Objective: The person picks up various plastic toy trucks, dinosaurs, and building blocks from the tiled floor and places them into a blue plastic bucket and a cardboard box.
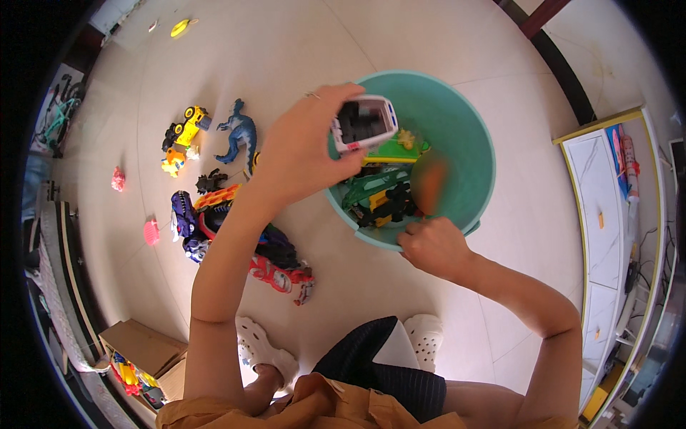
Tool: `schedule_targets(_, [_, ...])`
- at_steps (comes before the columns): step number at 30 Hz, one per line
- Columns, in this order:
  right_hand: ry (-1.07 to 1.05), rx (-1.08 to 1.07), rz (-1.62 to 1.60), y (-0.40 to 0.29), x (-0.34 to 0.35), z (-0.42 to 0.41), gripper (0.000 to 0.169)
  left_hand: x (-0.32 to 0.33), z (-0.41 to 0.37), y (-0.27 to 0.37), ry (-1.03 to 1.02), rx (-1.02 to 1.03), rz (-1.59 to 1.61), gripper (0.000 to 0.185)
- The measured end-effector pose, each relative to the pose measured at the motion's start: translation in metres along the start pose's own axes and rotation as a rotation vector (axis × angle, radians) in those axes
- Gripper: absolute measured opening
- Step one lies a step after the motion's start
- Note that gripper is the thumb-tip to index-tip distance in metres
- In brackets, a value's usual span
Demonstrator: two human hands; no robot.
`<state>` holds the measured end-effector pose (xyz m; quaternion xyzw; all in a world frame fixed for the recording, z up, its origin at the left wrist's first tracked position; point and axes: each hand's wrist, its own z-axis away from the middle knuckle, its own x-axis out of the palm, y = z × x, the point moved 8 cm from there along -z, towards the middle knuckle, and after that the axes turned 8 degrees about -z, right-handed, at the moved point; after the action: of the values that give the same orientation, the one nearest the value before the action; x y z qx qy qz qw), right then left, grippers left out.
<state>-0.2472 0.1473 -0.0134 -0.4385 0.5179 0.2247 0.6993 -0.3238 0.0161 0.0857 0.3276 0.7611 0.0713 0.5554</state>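
Observation:
A teal plastic bucket point(461, 134) stands on the floor with several toys inside, among them a green and yellow toy point(394, 152), a dark green toy part point(370, 187) and a blurred orange thing point(430, 185). Over its left side my left hand point(311, 145) grips a white toy vehicle point(364, 123) with a black interior. My right hand point(437, 246) is closed at the near rim, beside the orange thing; whether it holds the rim or a toy cannot be told.
Left on the tiled floor lie a blue toy dinosaur point(239, 134), a yellow toy truck point(188, 126), purple and red robot toys point(278, 276) and small pink pieces point(151, 232). A cardboard box point(142, 346) of toys is lower left. A white drawer cabinet point(595, 204) stands right.

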Motion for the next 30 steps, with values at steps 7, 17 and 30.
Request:
schedule_targets(7, [0.011,-0.024,0.002,-0.002,-0.002,0.0,0.005,0.052,0.007,-0.008,-0.288,0.072,-0.302,0.039])
schedule_targets(17, [-0.027,-0.015,-0.005,-0.001,0.001,-0.001,0.005,0.097,0.034,-0.013,-0.638,0.241,-0.45,0.016])
schedule_targets(30, [-0.067,0.028,-0.039,0.004,0.007,-0.001,0.004,0.086,0.042,-0.012,-0.484,0.212,-0.257,0.014])
